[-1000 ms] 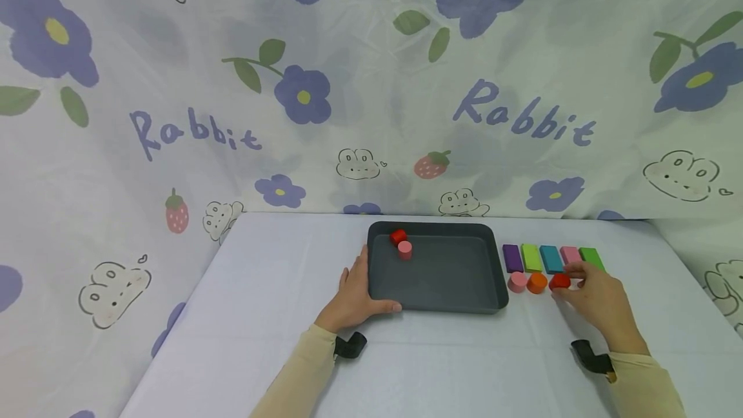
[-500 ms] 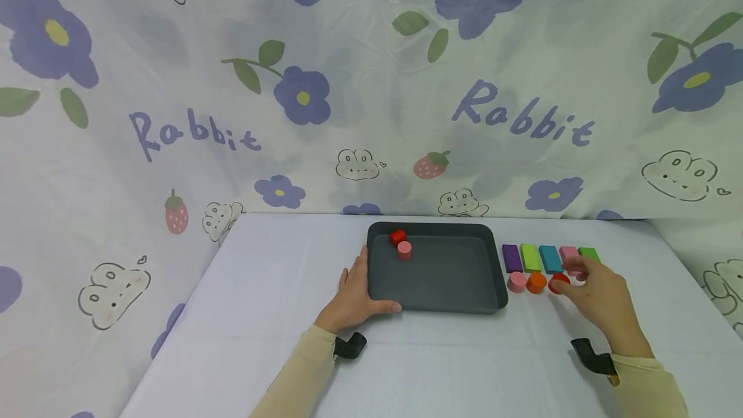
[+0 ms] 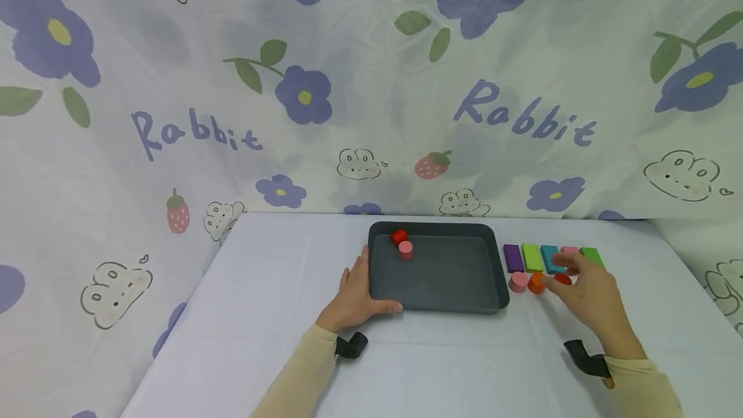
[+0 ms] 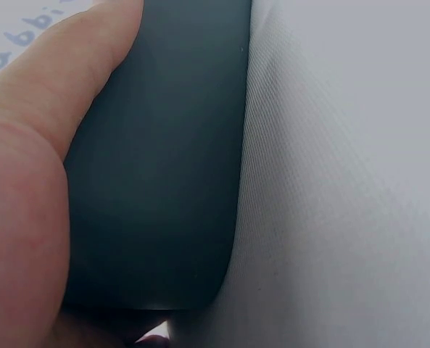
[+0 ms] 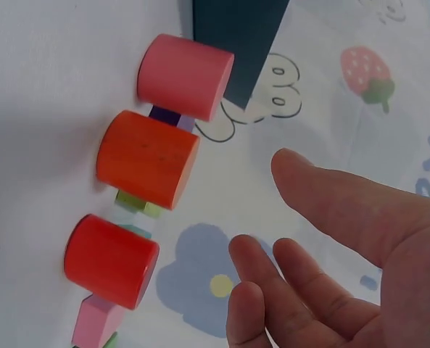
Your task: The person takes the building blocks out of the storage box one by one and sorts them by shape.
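My left hand (image 3: pixel 353 295) rests against the dark grey tray's (image 3: pixel 438 276) near left corner, fingers straight along its left side and thumb along its front wall. In the left wrist view, the thumb side of that hand (image 4: pixel 33 167) lies against the tray (image 4: pixel 156 167). My right hand (image 3: pixel 594 292) hovers over the row of cylinder blocks, thumb and fingers apart, holding nothing. Beneath and beside it stand an orange cylinder (image 5: pixel 148 159), a red cylinder (image 5: pixel 112 261) and a pink cylinder (image 5: pixel 185 76). Inside the tray are another red cylinder (image 3: pixel 398 237) and another pink cylinder (image 3: pixel 405 250).
Behind the cylinders is a row of flat rectangular blocks: purple (image 3: pixel 513 258), lime (image 3: pixel 531 258), blue (image 3: pixel 550 257), pink (image 3: pixel 570 251) and green (image 3: pixel 592 255). The right hand partly covers some of them. A patterned curtain (image 3: pixel 383 82) hangs behind the white table (image 3: pixel 464 366).
My right hand has shifted left, from around the red cylinder toward the orange one. The red cylinder stays in the row. My left hand and the tray have not moved.
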The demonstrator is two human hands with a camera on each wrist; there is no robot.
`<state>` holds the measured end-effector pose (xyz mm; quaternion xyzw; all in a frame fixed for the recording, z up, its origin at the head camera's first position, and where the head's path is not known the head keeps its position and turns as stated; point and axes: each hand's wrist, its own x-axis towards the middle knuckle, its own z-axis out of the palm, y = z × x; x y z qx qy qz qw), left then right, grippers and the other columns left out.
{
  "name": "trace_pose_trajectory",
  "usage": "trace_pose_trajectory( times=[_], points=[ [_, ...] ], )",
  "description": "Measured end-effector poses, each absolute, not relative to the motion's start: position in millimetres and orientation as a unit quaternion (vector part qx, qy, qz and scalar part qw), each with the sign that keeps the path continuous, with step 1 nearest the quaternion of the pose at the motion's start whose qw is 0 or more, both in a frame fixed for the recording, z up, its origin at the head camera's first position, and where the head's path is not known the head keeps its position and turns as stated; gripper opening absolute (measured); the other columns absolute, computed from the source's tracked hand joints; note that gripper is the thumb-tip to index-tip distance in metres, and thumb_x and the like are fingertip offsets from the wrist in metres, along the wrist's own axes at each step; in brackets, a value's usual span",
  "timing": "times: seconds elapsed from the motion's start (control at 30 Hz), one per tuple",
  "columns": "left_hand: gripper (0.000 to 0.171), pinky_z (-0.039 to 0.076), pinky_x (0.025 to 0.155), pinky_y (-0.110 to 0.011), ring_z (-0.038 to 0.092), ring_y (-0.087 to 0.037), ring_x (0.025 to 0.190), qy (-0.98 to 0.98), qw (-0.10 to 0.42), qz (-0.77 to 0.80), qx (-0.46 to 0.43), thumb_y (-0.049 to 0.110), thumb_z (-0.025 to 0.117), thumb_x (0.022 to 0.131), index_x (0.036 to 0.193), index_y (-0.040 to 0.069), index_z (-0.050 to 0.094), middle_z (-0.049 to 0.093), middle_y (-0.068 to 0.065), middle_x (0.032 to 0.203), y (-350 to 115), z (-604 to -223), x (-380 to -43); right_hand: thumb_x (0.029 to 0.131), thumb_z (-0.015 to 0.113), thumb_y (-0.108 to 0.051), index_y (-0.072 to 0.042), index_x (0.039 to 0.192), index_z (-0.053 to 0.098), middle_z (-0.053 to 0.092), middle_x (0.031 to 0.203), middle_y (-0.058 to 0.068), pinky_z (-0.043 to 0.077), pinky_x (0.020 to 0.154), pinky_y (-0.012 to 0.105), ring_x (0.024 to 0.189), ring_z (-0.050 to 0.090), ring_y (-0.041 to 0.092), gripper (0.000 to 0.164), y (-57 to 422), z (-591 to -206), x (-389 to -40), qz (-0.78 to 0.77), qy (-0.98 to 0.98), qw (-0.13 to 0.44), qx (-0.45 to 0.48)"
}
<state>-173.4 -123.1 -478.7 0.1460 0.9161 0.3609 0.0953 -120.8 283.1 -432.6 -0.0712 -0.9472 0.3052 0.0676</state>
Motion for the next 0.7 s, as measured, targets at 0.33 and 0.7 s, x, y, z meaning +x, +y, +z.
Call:
trace_pose_trajectory(
  times=[0.33,0.7],
  points=[
    [0.134,-0.001,0.121,-0.059,0.014,-0.033,0.153,0.916,0.091,0.363,0.147,0.055,0.086,0.073,0.161,0.003,-0.002,0.011,-0.014,0.168,-123.0,-478.3,-173.0,0.088,0.078,-0.018,0.007,0.127,0.059,0.065,0.119,0.028,0.057,0.072,0.047,0.099,0.059,0.041,0.051,272.8,-434.5,-120.9,0.311,-0.945,0.096,-0.031],
    [0.134,-0.001,0.121,-0.059,0.015,-0.031,0.153,0.913,0.087,0.370,0.149,0.054,0.086,0.073,0.161,0.004,-0.002,0.012,-0.014,0.167,-123.0,-478.5,-172.6,0.088,0.080,-0.029,0.004,0.130,0.060,0.067,0.118,0.026,0.052,0.066,0.033,0.097,0.060,0.037,0.057,255.3,-434.7,-121.1,0.319,-0.943,0.098,-0.011]
  ],
)
